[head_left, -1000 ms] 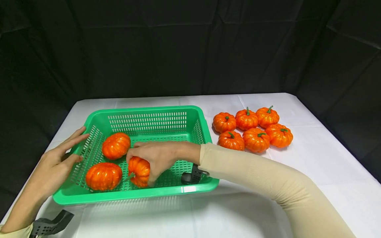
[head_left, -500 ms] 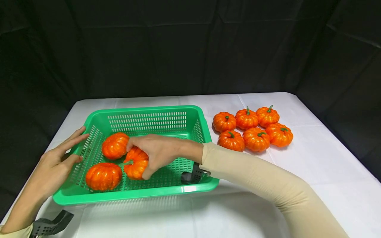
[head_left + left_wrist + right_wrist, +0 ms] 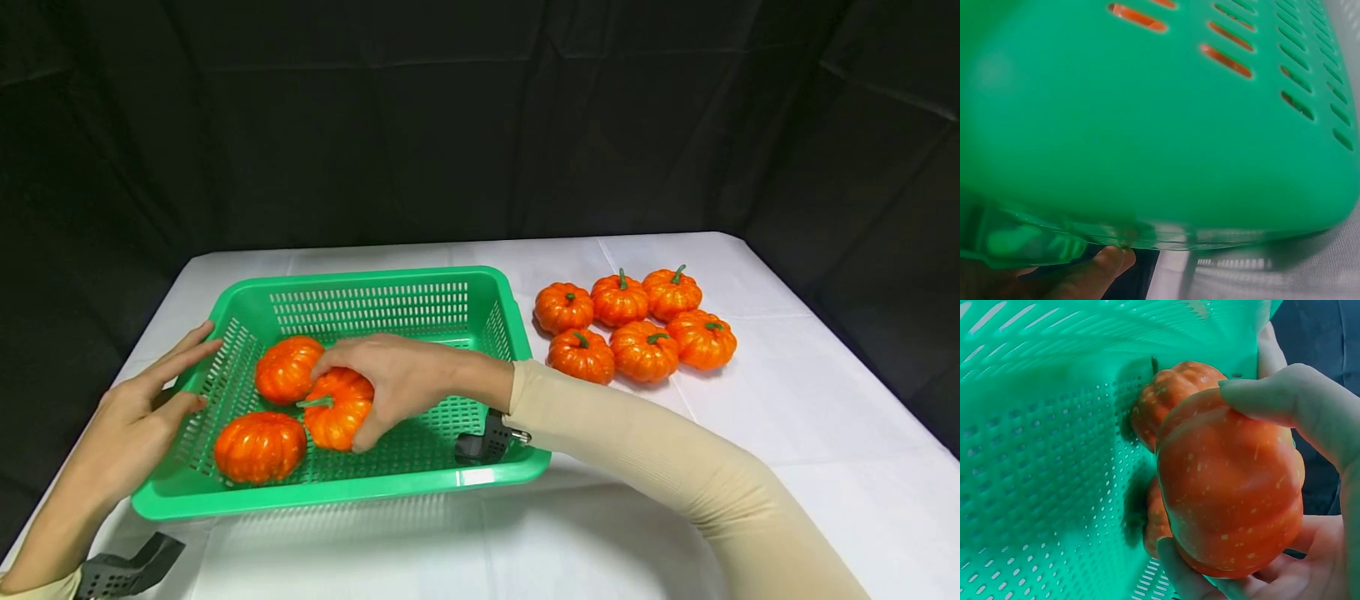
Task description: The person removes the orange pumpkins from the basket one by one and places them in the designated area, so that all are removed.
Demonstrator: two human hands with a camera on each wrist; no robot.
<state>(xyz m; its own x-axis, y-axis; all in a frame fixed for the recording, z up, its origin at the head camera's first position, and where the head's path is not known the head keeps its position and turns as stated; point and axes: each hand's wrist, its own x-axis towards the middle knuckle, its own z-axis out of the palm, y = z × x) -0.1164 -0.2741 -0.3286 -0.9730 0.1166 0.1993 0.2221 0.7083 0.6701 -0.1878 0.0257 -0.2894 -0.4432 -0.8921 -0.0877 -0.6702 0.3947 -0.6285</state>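
Fingers of the left hand (image 3: 142,408) lie straight against the left wall of the green basket (image 3: 465,479), gripping nothing. Inside the basket, one pumpkin (image 3: 259,447) lies near the front and another (image 3: 283,369) sits behind it. Just right of these, the right hand (image 3: 397,379) curls its fingers (image 3: 1285,400) round a third pumpkin (image 3: 335,410), held tilted with its stem pointing left. Farther right, on the white table (image 3: 787,400), six pumpkins (image 3: 637,325) sit bunched together.
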